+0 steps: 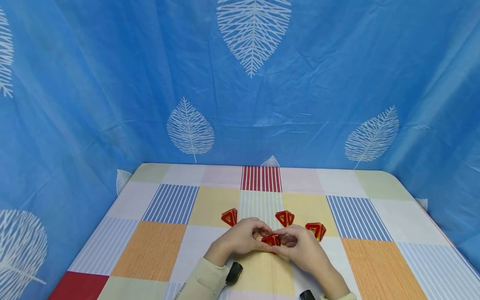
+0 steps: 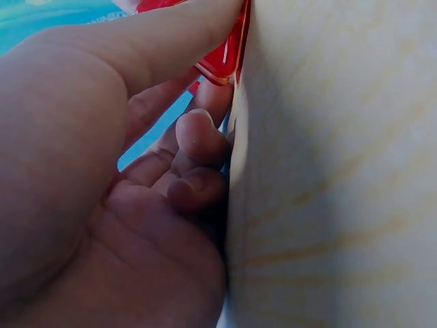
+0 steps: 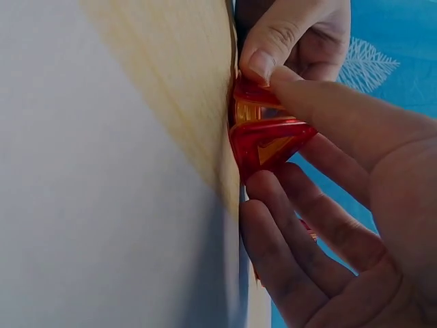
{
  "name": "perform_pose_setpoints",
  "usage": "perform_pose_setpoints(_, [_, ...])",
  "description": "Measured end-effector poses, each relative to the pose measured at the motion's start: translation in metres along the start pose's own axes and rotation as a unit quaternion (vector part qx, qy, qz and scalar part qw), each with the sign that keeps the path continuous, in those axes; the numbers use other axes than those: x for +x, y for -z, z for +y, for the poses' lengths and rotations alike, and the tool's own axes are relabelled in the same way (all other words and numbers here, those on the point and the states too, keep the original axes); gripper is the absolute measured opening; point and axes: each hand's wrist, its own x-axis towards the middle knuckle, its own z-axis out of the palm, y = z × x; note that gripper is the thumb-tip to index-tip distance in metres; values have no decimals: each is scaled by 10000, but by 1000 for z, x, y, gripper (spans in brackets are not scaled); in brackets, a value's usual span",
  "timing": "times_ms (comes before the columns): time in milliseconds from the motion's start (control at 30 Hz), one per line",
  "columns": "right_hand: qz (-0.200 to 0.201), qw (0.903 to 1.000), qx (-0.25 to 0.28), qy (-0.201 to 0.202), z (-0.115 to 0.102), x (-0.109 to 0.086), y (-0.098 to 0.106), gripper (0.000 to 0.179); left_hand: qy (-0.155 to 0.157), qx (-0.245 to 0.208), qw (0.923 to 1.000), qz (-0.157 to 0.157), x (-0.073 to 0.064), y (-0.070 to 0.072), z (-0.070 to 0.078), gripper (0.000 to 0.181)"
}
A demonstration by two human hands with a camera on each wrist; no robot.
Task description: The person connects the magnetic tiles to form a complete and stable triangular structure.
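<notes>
Between both hands, low over the tabletop, is a red plastic triangular piece (image 1: 271,240) with yellow inside its frame. My left hand (image 1: 243,236) holds its left side with thumb and fingers. From the other side my right hand (image 1: 301,246) pinches it, thumb in front. In the right wrist view the glossy piece (image 3: 263,147) shows several angled faces, its lower edge at the cloth, and the two thumbs meet at its top. The left wrist view shows only a red corner (image 2: 224,61), the rest hidden behind the thumb.
Similar red and yellow pieces lie beyond the hands: one at the left (image 1: 229,216), one behind (image 1: 285,218), and one by the right hand (image 1: 316,230). A patchwork cloth (image 1: 150,250) covers the table. Blue curtains (image 1: 300,91) with white leaves hang behind and beside it.
</notes>
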Motion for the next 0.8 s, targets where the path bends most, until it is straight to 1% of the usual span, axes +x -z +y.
perform_pose_setpoints(133, [84,9999,-113,-46,-1,0,1,28,-16,50,10000,-1,0,-1,1,33])
perform_pose_setpoints(233, [360,9982,-372,-289,-2,1,4,28,39,0,10000,3,2,-1,2,39])
perform_pose_setpoints(300, [578,9955,-569,-497,-2,2,7,30,101,-58,9999,14,2,-1,3,42])
perform_pose_setpoints(400, [797,9913,-769,-713,0,2,11,31,170,-147,9997,26,3,-1,4,39])
perform_pose_setpoints(500, [860,9897,-855,-765,4,3,14,31,193,-185,9996,24,3,-1,4,36])
perform_pose_setpoints(633, [844,9901,-834,-750,7,4,14,33,192,-187,9996,7,4,-1,3,33])
perform_pose_setpoints(800, [858,9900,-809,-776,2,4,17,41,171,-117,9998,-49,5,-1,2,31])
